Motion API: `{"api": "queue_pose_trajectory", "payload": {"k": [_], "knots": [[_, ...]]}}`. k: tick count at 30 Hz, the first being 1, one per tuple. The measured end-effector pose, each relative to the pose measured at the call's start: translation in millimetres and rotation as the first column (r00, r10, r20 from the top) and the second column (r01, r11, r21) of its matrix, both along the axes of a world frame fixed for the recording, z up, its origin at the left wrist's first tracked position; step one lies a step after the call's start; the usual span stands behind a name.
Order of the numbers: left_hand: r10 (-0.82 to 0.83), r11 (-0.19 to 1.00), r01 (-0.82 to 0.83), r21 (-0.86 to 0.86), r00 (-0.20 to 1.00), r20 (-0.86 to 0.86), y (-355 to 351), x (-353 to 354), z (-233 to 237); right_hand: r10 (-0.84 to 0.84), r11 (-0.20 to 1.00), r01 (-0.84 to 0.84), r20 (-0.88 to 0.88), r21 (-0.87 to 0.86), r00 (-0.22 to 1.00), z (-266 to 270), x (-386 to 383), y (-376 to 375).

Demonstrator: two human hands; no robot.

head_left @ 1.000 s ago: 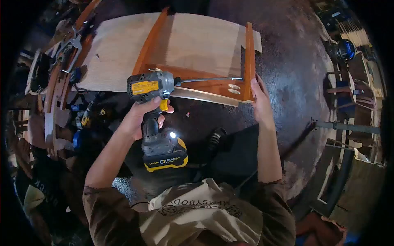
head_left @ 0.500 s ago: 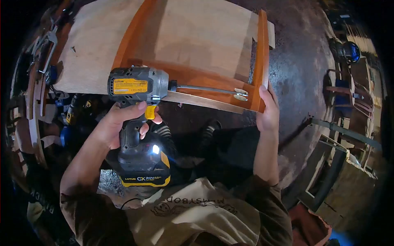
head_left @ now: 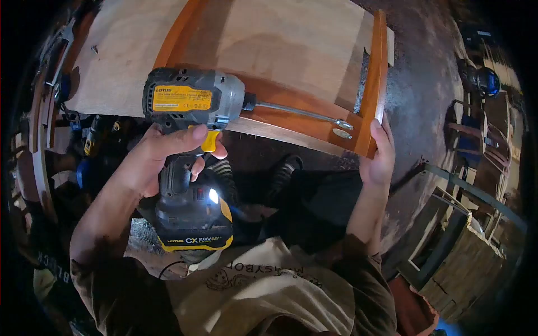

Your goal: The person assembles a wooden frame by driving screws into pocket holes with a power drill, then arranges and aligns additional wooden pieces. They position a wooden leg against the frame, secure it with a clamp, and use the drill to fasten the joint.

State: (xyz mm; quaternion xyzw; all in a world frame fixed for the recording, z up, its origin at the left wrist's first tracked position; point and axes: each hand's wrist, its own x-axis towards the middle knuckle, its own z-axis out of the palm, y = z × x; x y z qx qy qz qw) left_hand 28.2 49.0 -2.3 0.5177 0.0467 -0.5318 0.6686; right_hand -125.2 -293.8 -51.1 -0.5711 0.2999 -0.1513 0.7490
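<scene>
My left hand (head_left: 148,159) is wrapped round the grip of a yellow and black cordless impact driver (head_left: 193,101), forefinger by the yellow trigger. Its work light glows. A long driver bit (head_left: 297,111) reaches right, and its tip lies over the upper of two pale oval holes in an orange-brown wooden frame (head_left: 314,126). Whether the tip sits on a screw in that hole, I cannot make out. My right hand (head_left: 380,154) grips the frame's right-hand corner from outside, fingers over the upright rail (head_left: 374,95).
The frame lies on a plywood board (head_left: 115,61), with a small screw (head_left: 94,50) at its left. Clamps (head_left: 64,47) and another power tool (head_left: 92,137) are on the left. A wooden cabinet-like piece (head_left: 459,263) and a chair (head_left: 476,137) stand to the right.
The frame and my right hand have shifted right in view, while the driver has risen slightly. The bit tip now appears at the upper hole, with the lower hole more exposed.
</scene>
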Motion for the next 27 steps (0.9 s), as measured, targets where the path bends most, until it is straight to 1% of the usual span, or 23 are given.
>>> {"api": "queue_pose_trajectory", "payload": {"k": [1, 5, 7, 11, 13, 16, 19, 21, 24, 27], "knots": [[-0.019, 1.0, 0.019, -0.007, 1.0, 0.008, 0.4, 0.9, -0.7, 0.003, 1.0, -0.003, -0.003, 0.001, 1.0, 0.2, 0.1, 0.6], [0.0, 1.0, -0.001, 0.028, 1.0, 0.021, -1.7, 0.4, 2.5, 0.005, 1.0, -0.005, 0.013, -0.001, 1.0, 6.2, 2.0, 5.9], [0.017, 0.995, -0.022, 0.095, 0.998, 0.058, -4.9, 0.1, 7.3, 0.006, 1.0, -0.006, 0.013, 0.004, 1.0, 5.9, 2.2, 7.1], [-0.007, 0.997, 0.004, 0.077, 0.999, 0.045, -4.4, 2.9, 10.8, 0.035, 0.999, -0.034, 0.015, -0.021, 0.999, 6.2, 1.7, 6.9], [-0.051, 0.998, 0.048, 0.046, 0.996, 0.076, -2.6, 5.3, 8.2, 0.05, 0.998, -0.05, 0.019, -0.035, 0.999, 6.4, 1.7, 7.3], [-0.061, 0.997, 0.058, 0.047, 0.995, 0.08, -0.1, 6.9, 1.6, 0.047, 0.998, -0.046, 0.022, -0.032, 0.999, 4.2, 1.4, 8.2], [-0.063, 0.995, 0.057, 0.08, 0.996, 0.065, -1.9, 6.4, 8.3, 0.031, 0.999, -0.03, 0.025, -0.026, 0.999, 0.4, 0.6, 7.5], [-0.051, 0.995, 0.044, 0.086, 0.996, 0.072, -3.6, 4.7, 6.5, -0.011, 0.999, 0.011, 0.004, -0.049, 1.0, -0.9, -1.6, 7.6], [-0.053, 0.995, 0.045, 0.09, 0.995, 0.087, -5.8, 5.1, 6.6, 0.022, 0.999, -0.021, 0.033, -0.037, 0.999, 0.0, -3.3, 6.6], [-0.071, 0.995, 0.063, 0.079, 0.993, 0.095, -4.0, 6.9, 5.6, 0.034, 0.999, -0.034, 0.018, -0.006, 0.999, 2.1, -4.2, 9.6]]}}
